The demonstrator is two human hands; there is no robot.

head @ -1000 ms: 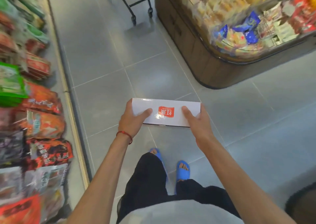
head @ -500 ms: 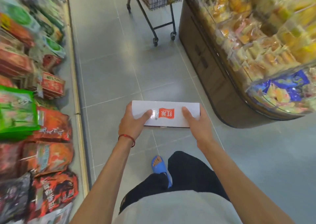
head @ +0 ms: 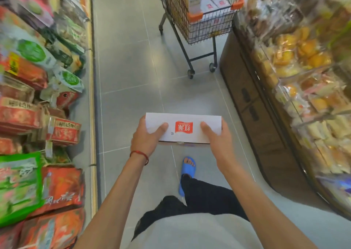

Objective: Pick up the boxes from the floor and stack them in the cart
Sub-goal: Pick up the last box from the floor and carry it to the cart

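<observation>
Head view shows a white box with a red logo held level over the aisle, well short of the wire cart ahead. The left hand grips its left end and the right hand its right end. Each thumb is curled over the top face, and the other fingers are hidden beneath.

The likeliest trouble lies at the cart. It already holds several white boxes that reach about to the rim and do not look level, so a box set on them carelessly could slide off or tip the pile. The cart stands on wheels, and a push against its wall while loading may roll it away or knock it into the wooden counter just beside it. The aisle is narrow, so a swung elbow could catch the packets on the left shelf. Hard thumb pressure might dent the thin card.

The floor is smooth grey tile with pale joints and a slight sheen, possibly slick under the blue slipper stepping forward. Red, orange and green packets crowd the left shelving. On the right, the counter carries wrapped breads and cakes.
</observation>
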